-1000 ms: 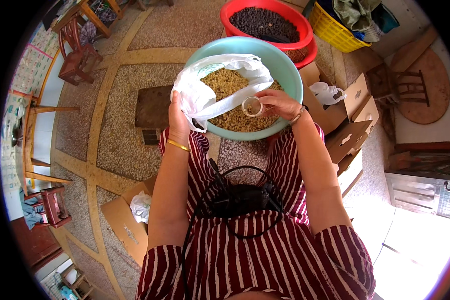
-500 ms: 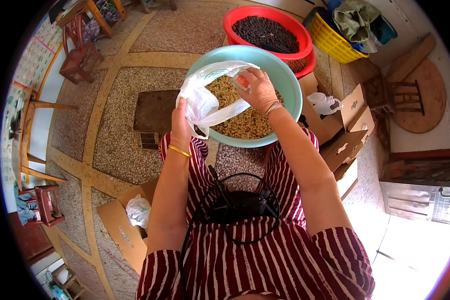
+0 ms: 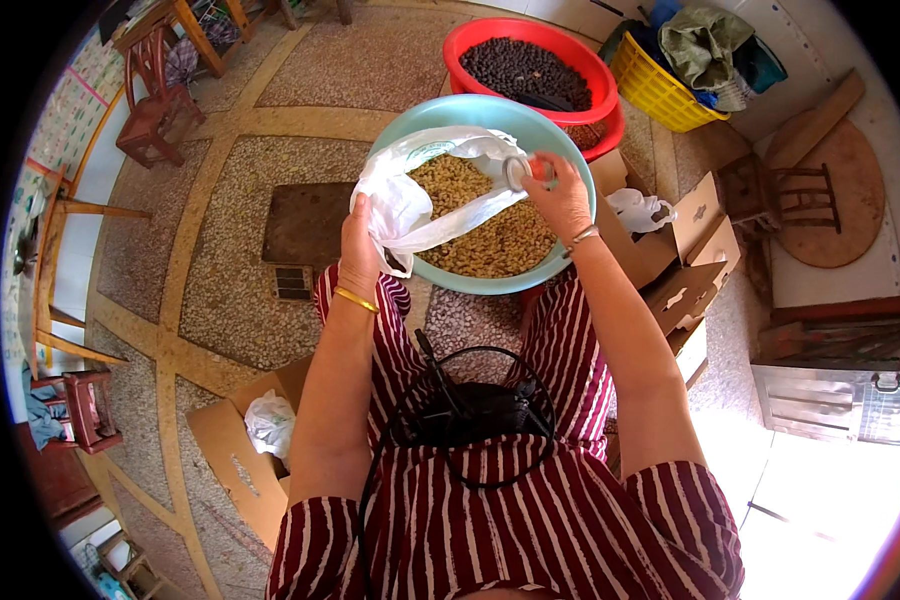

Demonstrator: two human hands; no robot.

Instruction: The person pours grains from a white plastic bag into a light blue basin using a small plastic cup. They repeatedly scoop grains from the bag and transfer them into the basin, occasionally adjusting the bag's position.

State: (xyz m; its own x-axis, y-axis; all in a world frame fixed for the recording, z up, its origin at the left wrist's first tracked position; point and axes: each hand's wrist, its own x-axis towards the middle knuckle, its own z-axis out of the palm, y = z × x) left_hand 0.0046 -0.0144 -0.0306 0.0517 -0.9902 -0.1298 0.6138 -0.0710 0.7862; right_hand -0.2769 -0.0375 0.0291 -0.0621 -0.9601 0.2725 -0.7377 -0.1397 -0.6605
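Observation:
My left hand (image 3: 359, 242) is closed on the left edge of a white plastic bag (image 3: 400, 208), whose mouth gapes open. The bag hangs over a wide pale-teal basin (image 3: 420, 118) between my knees. Pale tan kernels or nuts (image 3: 490, 248) fill the basin's bottom; I cannot tell their kind. At the bag's right edge, my right hand (image 3: 564, 202) grips a small clear cup (image 3: 516, 172) with an orange-red patch. It lies tilted sideways, its round rim toward the bag. My fingers partly cover the cup, and whether anything is in it I cannot tell.
Beyond the basin, a red tub (image 3: 456, 50) of dark round pieces sits on another red tub (image 3: 610, 140). A yellow basket (image 3: 660, 88) stands behind right. Cardboard boxes (image 3: 705, 220) flank me on the right, another box (image 3: 225, 450) on the left, beside a low dark stool (image 3: 305, 225).
My right hand has moved right, from over the bag's mouth to its right edge, turning the cup so its rim shows. My left hand keeps its hold on the bag.

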